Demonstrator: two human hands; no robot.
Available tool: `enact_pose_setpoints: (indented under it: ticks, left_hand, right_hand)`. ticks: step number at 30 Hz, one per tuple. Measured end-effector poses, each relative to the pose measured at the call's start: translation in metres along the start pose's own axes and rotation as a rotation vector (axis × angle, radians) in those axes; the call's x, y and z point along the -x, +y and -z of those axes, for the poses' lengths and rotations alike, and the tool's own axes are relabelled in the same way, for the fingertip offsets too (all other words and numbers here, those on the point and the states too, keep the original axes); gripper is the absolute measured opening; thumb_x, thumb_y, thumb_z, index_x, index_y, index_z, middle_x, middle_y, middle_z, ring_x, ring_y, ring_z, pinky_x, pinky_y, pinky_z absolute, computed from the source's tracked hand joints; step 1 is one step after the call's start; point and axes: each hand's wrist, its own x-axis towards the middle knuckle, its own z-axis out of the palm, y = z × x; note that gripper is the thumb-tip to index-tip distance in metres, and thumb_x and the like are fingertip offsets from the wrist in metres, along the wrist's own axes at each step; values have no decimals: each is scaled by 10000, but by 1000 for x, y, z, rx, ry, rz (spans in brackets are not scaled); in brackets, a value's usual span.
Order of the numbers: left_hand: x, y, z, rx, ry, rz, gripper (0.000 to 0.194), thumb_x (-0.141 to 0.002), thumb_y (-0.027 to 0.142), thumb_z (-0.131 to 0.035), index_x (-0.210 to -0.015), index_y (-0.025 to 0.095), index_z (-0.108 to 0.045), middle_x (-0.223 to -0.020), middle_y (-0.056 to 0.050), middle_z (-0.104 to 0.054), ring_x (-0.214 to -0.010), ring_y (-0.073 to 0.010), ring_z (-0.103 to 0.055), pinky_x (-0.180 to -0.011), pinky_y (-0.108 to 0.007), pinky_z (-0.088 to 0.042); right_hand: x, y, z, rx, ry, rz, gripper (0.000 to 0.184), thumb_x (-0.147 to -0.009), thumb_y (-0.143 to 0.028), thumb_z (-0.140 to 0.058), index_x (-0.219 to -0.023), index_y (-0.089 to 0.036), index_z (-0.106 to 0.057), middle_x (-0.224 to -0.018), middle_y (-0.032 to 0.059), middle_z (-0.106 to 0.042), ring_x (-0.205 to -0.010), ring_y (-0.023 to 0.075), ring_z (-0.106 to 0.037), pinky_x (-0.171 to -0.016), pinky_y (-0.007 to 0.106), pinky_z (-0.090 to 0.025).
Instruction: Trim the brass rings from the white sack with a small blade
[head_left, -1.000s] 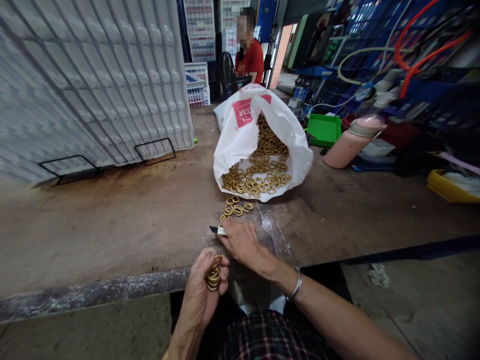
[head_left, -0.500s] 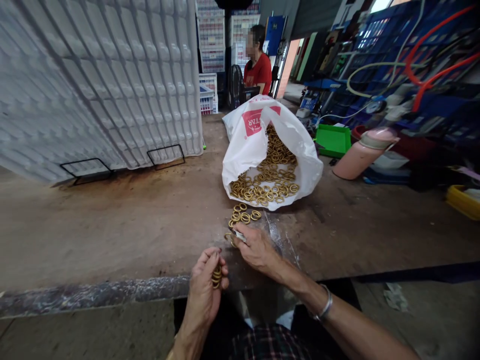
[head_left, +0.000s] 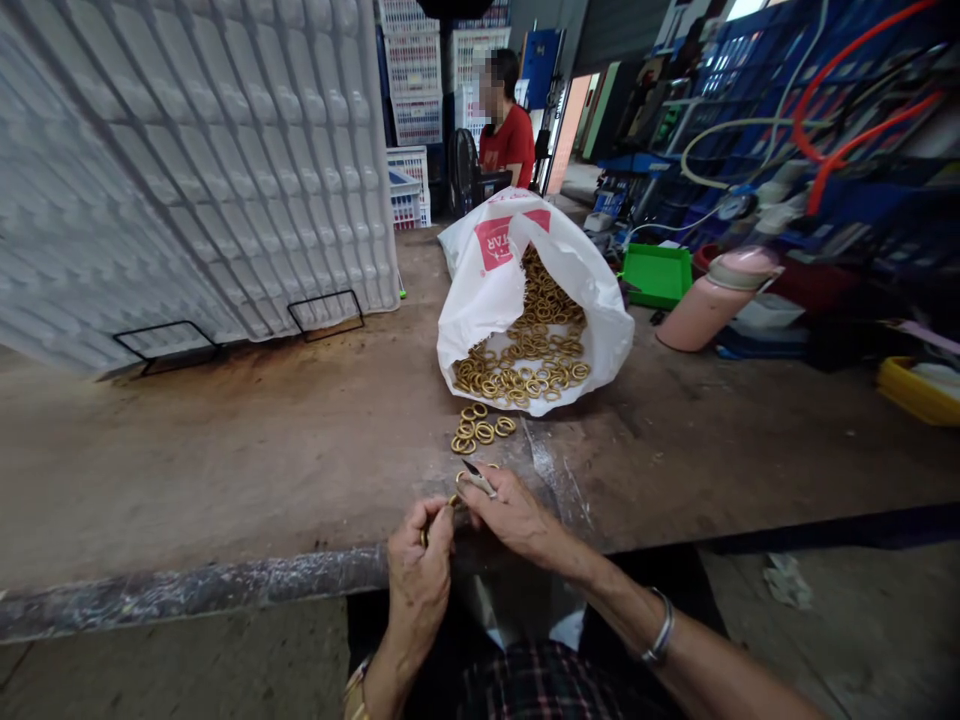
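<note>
My left hand (head_left: 421,548) is closed around several brass-coloured rings, mostly hidden by the fingers. My right hand (head_left: 517,515) grips a small knife (head_left: 480,482) with a dark pointed blade and a pale handle. Its fingertips also pinch a brass ring (head_left: 460,484) or two, partly covered by the hand. Both hands are close together over the table's front edge, fingertips nearly meeting. Just beyond them lies a small group of loose rings (head_left: 484,433). Behind that group, a white sack (head_left: 480,310) lies on its side, its mouth facing me, with many rings (head_left: 551,310) inside.
White ribbed plastic trays (head_left: 262,150) stand on the wooden table (head_left: 225,460) at left, with black wire stands (head_left: 326,315) at their base. A pink bottle (head_left: 709,305), a green tray (head_left: 658,275) and a yellow bin (head_left: 919,390) sit at right. Behind is a person in red (head_left: 514,140).
My right hand has drawn back from the loose rings towards my left hand, bringing a ring with it. My left hand has turned and its fingers now cover more of its rings.
</note>
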Motion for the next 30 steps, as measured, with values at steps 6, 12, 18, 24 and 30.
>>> enact_pose_setpoints:
  ticks: [6, 12, 18, 24, 30]
  left_hand:
    - [4, 3, -1, 104, -176, 194, 379, -693, 515, -617, -830, 162, -592, -554, 41, -497, -420, -58, -404, -384, -161, -274]
    - [4, 5, -1, 274, -275, 276, 336, -707, 473, -631, -787, 158, -543, -587, 45, -498, -433, -35, -403, -394, -144, -257]
    - [5, 6, 0, 326, -286, 286, 315, -704, 448, -643, -763, 158, -537, -579, 49, -491, -435, -29, -399, -401, -146, -249]
    - [5, 6, 0, 303, -242, 273, 313, -699, 450, -647, -747, 168, -519, -571, 56, -496, -434, -34, -402, -407, -150, -261]
    - [3, -1, 1, 211, -217, 178, 308, -752, 470, -584, -750, 171, -509, -561, 55, -489, -430, -43, -399, -402, -152, -289]
  right_hand:
    - [1, 3, -1, 66, 49, 20, 188, -784, -243, -441, -608, -180, -416, -534, -67, -370, -514, 73, -343, -472, 191, -262]
    - [4, 4, 0, 97, 39, 43, 192, -803, -224, -414, -616, -178, -421, -557, -64, -386, -528, 75, -342, -491, 200, -263]
    - [1, 4, -1, 101, 41, 58, 219, -834, -222, -389, -629, -173, -451, -566, -49, -445, -544, 82, -397, -522, 198, -302]
    - [6, 3, 4, 447, 94, 75, 154, -823, -168, -404, -816, -177, -558, -675, 3, -590, -595, 106, -492, -568, 212, -318]
    - [16, 5, 2, 783, 29, 187, 185, -759, -124, -430, -859, -184, -573, -737, 21, -629, -615, 120, -524, -552, 245, -254]
